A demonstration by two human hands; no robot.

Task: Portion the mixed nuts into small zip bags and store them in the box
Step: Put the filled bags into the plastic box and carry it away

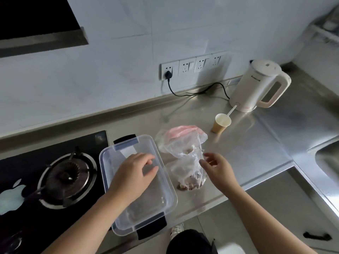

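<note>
Stainless steel desk [247,154] along a white tiled wall, kitchen setup, with a clear plastic storage box [136,184] as the landmark, sitting with its lid on and dark clips at both ends. Left of the box is a black glass gas stove [60,176] with one burner showing. Just right of the box, touching or nearly so, there's a heap of clear plastic bags [183,154], and at the near end of that heap one bag of mixed nuts [190,182] lies flat on the desk. Something pink and white sits at the far end of the heap, can't tell what exactly. Past that, further right of the box, is a paper cup [221,123] with a white stick in it, and behind the cup a cream electric kettle [260,87] whose cord runs to a wall socket. The left hand [136,173] rests over the box lid, fingers relaxed and slightly spread, gripping nothing. The right hand [217,166] hovers right at the bags with fingers loosely curled; fingertips look like they're at the plastic, not closed around it.
</note>
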